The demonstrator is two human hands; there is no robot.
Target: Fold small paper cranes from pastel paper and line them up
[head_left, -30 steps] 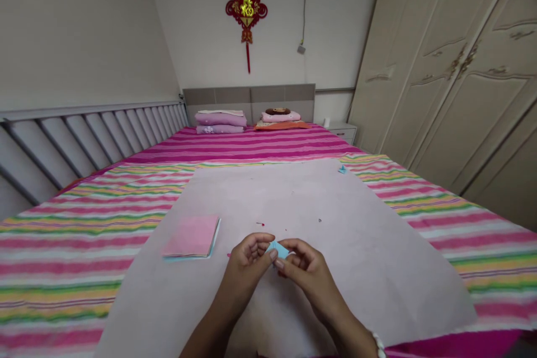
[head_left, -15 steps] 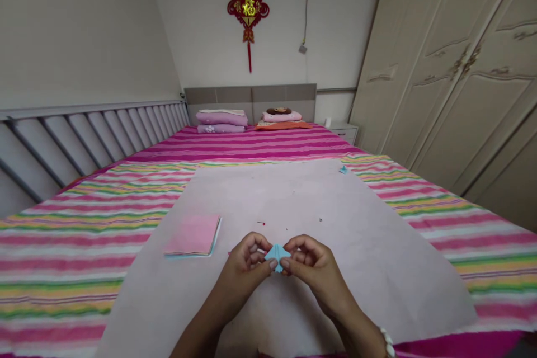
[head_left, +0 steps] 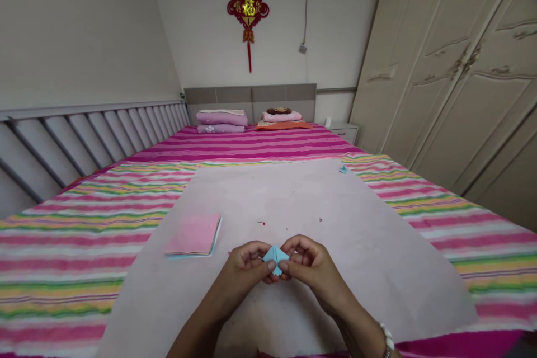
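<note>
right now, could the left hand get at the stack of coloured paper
Probably yes: only a small pink scrap shows between the left hand and the stack of coloured paper. That hand is pinching the blue folded paper, though, so it would likely have to let go first.

I count two hands at lower center: left hand [head_left: 245,264], right hand [head_left: 312,262]. Two blue folded papers: held piece [head_left: 276,254] between hands, loose piece [head_left: 343,170] right of center. One paper stack [head_left: 194,233], left of center; sheets too close together for me to count. One large pale sheet [head_left: 377,268] across lower middle. Two bedding piles, center: purple pile [head_left: 222,119], pink-and-orange pile [head_left: 282,117]. One red wall hanging [head_left: 248,8], top center. One bracelet [head_left: 388,339], bottom right.
</note>
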